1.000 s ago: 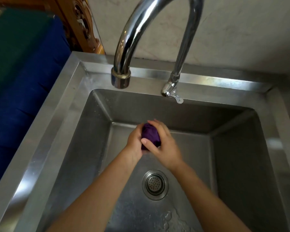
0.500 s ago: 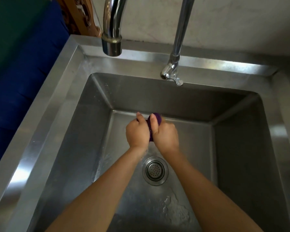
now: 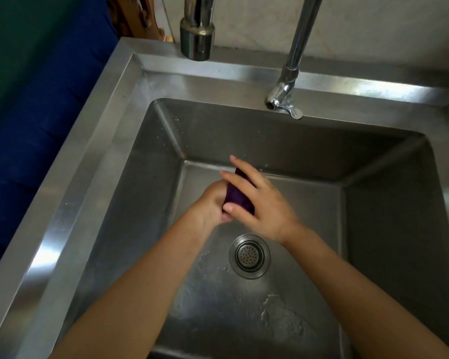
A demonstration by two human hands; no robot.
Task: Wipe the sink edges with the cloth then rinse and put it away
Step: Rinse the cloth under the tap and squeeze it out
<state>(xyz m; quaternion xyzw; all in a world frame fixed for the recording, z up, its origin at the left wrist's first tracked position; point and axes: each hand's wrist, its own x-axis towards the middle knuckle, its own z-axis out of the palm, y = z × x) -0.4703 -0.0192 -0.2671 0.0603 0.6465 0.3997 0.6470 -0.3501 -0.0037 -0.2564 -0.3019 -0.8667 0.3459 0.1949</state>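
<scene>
Fingers (image 3: 246,174) of the right hand (image 3: 259,206) lie stretched and slightly spread over a bunched purple cloth (image 3: 237,194), its thumb tucked under the wad; the left hand (image 3: 211,203) is curled around the cloth from the other side, so both hands press it between them above the basin of the steel sink (image 3: 101,130), beyond the round drain strainer (image 3: 249,256). Water pools on the basin floor near the strainer; the faucet spout (image 3: 197,40) hangs over the back rim, no stream falling from it.
</scene>
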